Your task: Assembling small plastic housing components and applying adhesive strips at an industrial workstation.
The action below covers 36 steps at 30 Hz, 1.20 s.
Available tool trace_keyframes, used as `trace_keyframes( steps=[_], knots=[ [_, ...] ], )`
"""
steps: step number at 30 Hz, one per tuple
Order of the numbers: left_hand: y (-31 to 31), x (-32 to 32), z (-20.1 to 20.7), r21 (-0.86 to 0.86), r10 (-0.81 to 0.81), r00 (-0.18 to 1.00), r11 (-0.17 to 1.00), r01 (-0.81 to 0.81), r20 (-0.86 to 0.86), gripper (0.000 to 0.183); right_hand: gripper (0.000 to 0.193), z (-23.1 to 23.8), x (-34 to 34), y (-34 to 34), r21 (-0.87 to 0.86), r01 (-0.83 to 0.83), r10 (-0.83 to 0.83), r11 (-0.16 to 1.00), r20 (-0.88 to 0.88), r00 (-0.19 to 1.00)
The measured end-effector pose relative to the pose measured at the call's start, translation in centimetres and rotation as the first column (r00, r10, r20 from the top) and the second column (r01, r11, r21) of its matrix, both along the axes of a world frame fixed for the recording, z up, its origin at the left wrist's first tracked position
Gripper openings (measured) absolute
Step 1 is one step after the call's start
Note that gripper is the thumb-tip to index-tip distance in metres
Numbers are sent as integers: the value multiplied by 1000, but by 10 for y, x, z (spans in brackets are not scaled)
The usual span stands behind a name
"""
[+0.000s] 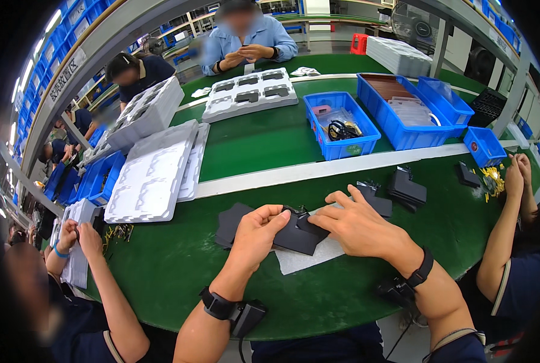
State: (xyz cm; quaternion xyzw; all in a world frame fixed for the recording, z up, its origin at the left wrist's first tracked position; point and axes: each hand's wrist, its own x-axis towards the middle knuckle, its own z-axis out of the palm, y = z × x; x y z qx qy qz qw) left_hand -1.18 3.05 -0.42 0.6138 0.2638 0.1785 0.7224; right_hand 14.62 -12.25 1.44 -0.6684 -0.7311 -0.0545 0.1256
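A flat black rectangular piece [296, 239] with small dark parts along its upper edge lies between my hands. My left hand [259, 235] is closed on its left end, thumb and forefinger pinching near the top edge. My right hand [360, 225] grips the right end with bent fingers, the forefinger lifted; its thumb is hidden. Beneath the piece is a white sheet [291, 262] on the green table [179, 290]. Similar black pieces [229, 222] lie beside my left hand. Beyond my right hand sit more flat black pieces [379, 204] and a stack of them [408, 192].
White moulded trays [152, 175] stand at the left, another tray [252, 95] farther back. Blue bins [342, 145] line the far right side. Co-workers' hands [82, 239] work at left, right [517, 172] and across the table [245, 55]. Yellow bits [492, 181] lie at right.
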Motion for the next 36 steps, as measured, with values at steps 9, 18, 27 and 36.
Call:
trace_keyframes(
  steps=[9, 18, 27, 36],
  knots=[
    [-6, 1, 4, 67, -26, 999, 997, 29, -45, 20, 29, 2, 2, 2, 30, -91, 96, 995, -197, 976],
    [-9, -1, 11, 68, -153, 987, 985, 156, -48, 21, 25, 0, 0, 3, -14, -95, 82, 995, -389, 917],
    [-6, -2, 12, 84, -98, 990, 992, 90, 98, 14, 12, 4, -1, 3, 38, 144, -81, 989, -676, 733],
    [-11, -2, 16, 165, -88, 995, 983, 79, 46, 15, 13, 4, 5, 7, 50, 348, -187, 936, -768, 613]
  ],
)
